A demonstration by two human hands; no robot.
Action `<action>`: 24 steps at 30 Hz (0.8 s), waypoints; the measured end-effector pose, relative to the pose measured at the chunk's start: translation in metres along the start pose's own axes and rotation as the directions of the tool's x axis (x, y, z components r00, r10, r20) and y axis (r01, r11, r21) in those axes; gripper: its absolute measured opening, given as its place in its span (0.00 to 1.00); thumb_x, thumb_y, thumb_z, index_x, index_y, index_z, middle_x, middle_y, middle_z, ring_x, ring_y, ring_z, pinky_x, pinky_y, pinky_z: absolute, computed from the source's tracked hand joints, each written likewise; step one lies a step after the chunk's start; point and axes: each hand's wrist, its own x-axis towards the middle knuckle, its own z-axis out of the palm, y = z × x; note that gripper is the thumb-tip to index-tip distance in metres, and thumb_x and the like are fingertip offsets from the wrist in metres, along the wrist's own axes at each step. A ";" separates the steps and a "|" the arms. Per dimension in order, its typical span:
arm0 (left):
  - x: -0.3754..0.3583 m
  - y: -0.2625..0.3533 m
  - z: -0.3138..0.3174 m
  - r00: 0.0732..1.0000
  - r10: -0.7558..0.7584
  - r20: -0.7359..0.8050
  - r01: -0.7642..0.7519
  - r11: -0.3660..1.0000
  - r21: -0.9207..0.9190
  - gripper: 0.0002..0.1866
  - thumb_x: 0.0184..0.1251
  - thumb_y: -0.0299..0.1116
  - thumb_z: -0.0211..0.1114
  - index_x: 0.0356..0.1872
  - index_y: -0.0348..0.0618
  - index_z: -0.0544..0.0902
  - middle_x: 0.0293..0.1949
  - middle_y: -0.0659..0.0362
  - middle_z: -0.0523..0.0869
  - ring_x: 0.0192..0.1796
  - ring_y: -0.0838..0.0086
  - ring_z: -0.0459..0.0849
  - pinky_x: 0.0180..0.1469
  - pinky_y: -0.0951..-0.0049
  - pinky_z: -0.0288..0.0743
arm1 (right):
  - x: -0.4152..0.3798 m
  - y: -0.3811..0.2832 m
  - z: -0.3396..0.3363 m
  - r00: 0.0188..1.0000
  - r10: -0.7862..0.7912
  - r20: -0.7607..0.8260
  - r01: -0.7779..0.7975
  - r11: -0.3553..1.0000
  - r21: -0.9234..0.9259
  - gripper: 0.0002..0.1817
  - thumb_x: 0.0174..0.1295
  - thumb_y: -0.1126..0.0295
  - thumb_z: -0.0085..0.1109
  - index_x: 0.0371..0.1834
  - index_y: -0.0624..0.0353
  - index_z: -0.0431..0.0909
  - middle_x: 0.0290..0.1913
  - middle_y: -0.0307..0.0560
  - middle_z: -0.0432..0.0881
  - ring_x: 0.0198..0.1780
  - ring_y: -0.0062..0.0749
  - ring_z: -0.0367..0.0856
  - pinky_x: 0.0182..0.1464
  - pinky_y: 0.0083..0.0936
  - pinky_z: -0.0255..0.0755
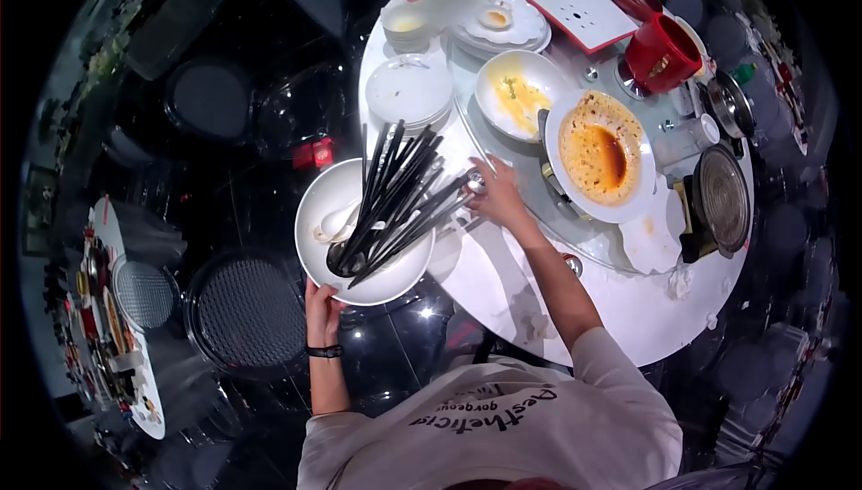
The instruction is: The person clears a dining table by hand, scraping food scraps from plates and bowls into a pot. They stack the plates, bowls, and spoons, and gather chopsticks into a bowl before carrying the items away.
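Note:
My left hand (323, 306) grips the lower rim of a large white bowl (310, 221), held beside the table's left edge. Inside the bowl lie a bundle of black chopsticks (386, 194), white spoons (337, 221) and a dark ladle-like piece (344, 259). Over the table, my right hand (498, 189) has its fingers closed around a small shiny round piece (474, 182), close to the chopstick ends. A stack of white plates (409, 86) stands just beyond the bowl. Right of my right hand is a white plate with orange sauce (602, 153).
A deep white bowl with yellow remains (516, 91), stacked dishes (498, 23), a red pot (660, 55) and a round dark pan (721, 198) sit on the round table (628, 328). Black chairs (247, 310) stand on the dark floor. Another laid table (139, 373) is at left.

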 end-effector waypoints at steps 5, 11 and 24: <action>0.048 -0.032 -0.010 0.997 -0.009 0.070 0.012 0.999 -0.037 0.30 0.48 0.17 0.49 0.59 0.39 0.67 0.47 0.50 0.80 0.42 0.62 0.85 0.32 0.64 0.88 | -0.009 -0.006 -0.003 0.992 0.127 0.023 -0.126 0.991 -0.046 0.31 0.43 0.70 0.68 0.55 0.53 0.70 0.51 0.50 0.72 0.55 0.48 0.71 0.46 0.43 0.74; 0.104 -0.081 0.018 0.983 -0.098 0.157 0.101 0.995 -0.013 0.33 0.48 0.16 0.47 0.62 0.41 0.64 0.50 0.49 0.78 0.43 0.59 0.85 0.30 0.63 0.88 | -0.039 0.016 0.024 0.997 0.013 -0.080 -0.019 0.997 -0.072 0.44 0.34 0.64 0.76 0.59 0.60 0.65 0.57 0.60 0.70 0.59 0.52 0.69 0.57 0.43 0.70; 0.151 -0.092 0.059 0.957 -0.205 0.205 0.182 0.975 0.129 0.34 0.51 0.19 0.49 0.65 0.45 0.60 0.51 0.47 0.77 0.41 0.56 0.85 0.26 0.63 0.87 | -0.074 -0.024 -0.034 0.981 0.192 0.014 -0.192 0.980 0.044 0.32 0.40 0.69 0.69 0.54 0.52 0.70 0.54 0.51 0.69 0.54 0.48 0.68 0.57 0.36 0.69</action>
